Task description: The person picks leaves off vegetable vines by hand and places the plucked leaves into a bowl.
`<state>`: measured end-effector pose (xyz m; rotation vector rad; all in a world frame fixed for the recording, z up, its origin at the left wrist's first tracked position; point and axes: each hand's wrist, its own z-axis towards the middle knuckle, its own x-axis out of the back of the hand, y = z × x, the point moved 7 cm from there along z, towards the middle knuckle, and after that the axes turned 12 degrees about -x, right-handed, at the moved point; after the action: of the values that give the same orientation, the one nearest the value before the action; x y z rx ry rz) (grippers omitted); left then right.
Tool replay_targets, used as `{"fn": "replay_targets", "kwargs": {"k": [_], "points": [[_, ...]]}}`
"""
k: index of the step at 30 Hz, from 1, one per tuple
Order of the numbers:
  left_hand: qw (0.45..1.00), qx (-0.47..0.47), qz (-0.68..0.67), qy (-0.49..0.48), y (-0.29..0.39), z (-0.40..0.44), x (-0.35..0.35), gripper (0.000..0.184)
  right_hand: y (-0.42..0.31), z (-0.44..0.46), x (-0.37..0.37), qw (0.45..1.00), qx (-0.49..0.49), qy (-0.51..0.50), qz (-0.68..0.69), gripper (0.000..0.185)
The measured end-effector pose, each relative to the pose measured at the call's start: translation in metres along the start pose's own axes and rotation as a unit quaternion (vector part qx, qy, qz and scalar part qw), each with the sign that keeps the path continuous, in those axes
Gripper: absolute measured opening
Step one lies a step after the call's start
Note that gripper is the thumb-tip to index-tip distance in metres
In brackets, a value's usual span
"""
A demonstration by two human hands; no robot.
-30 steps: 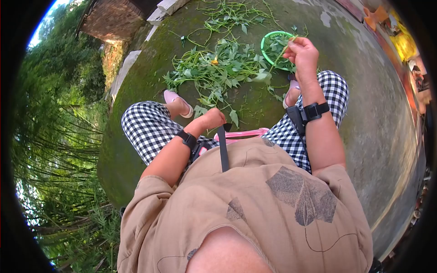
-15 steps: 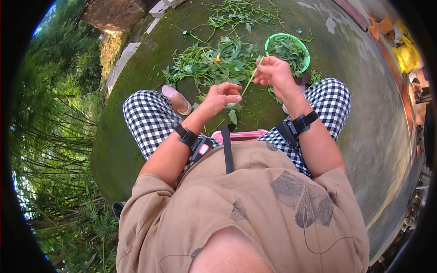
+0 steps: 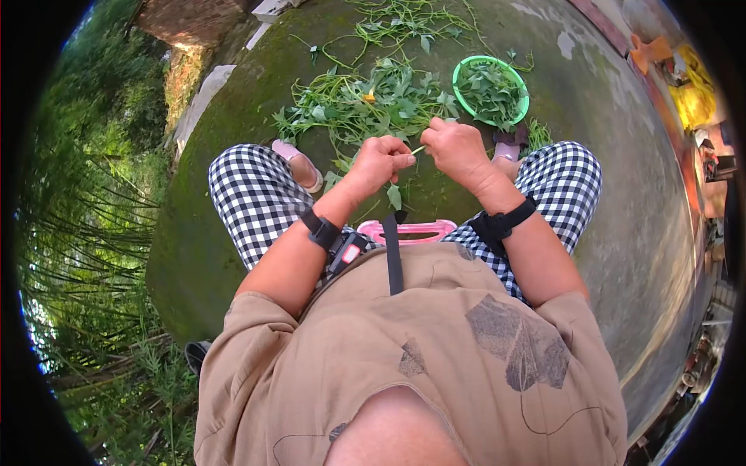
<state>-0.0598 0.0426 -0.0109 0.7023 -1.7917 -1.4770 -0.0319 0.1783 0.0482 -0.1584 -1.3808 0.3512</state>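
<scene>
The right hand (image 3: pixel 457 153) had come down and in since half a second before, so it was now close to the left hand (image 3: pixel 381 165). Nearest of all was the person's tan shirt (image 3: pixel 435 334), with a black strap (image 3: pixel 394 264) hanging over the front. Just past it was a pink plastic rim (image 3: pixel 420 238), between two legs in black and white checked pants (image 3: pixel 252 206). Each wrist wore a black band (image 3: pixel 320 230).

Next came the hands. They pinched one thin green stem (image 3: pixel 419 150) between them: the left fingers had one end, and the right fingers had the other. A green leaf (image 3: pixel 395 196) showed just below the left hand; I cannot tell if it was joined to the stem.

Farther off, the pink shoes (image 3: pixel 289 151) stood on the mossy ground (image 3: pixel 210 256). Between and past them lay a big messy pile of leafy vines (image 3: pixel 381 101), with one yellow leaf (image 3: pixel 369 97) on it. To its right sat a round green basket (image 3: pixel 525 106) full of leaves. More thin vines (image 3: pixel 404 23) lay farthest away.
</scene>
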Motion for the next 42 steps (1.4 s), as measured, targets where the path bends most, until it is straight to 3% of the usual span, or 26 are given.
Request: {"fn": "replay_targets", "kwargs": {"k": [1,5,7,10,13,29,36,39,40,42], "points": [[1.0,0.008,-0.021,0.009,0.001,-0.001,-0.001,0.013,0.002,0.001,-0.003,1.0,0.0,-0.007,-0.008,0.006],[0.998,0.03,-0.054,0.027,0.005,-0.003,0.006,0.012,0.021,0.005,-0.009,0.972,-0.086,-0.065,0.211,0.009],[0.998,0.033,-0.056,0.021,0.004,-0.004,0.004,0.012,0.028,0.002,-0.012,0.906,-0.179,-0.125,0.361,0.01],[0.996,0.039,-0.08,0.023,0.0,-0.005,0.0,0.012,0.033,0.002,-0.027,0.801,-0.241,-0.174,0.521,0.007],[0.993,0.048,-0.098,0.036,-0.002,-0.006,-0.001,0.012,0.036,-0.001,-0.027,0.744,-0.306,-0.166,0.571,0.008],[0.99,0.073,-0.072,0.096,-0.03,-0.006,0.012,0.011,0.107,0.007,0.027,0.691,-0.375,0.022,0.617,0.008],[0.974,0.111,-0.146,0.131,-0.049,-0.003,0.02,0.009,0.182,0.019,0.059,0.685,-0.427,0.137,0.574,0.015],[0.968,0.098,-0.201,0.111,-0.043,-0.003,0.014,0.015,0.211,0.029,0.07,0.73,-0.46,0.202,0.464,0.027],[0.968,0.092,-0.21,0.103,-0.039,-0.003,0.012,0.015,0.213,0.03,0.07,0.743,-0.474,0.201,0.428,0.035],[0.969,0.079,-0.213,0.093,-0.032,-0.002,0.01,0.016,0.199,0.037,0.058,0.801,-0.435,0.161,0.379,0.03]]}}
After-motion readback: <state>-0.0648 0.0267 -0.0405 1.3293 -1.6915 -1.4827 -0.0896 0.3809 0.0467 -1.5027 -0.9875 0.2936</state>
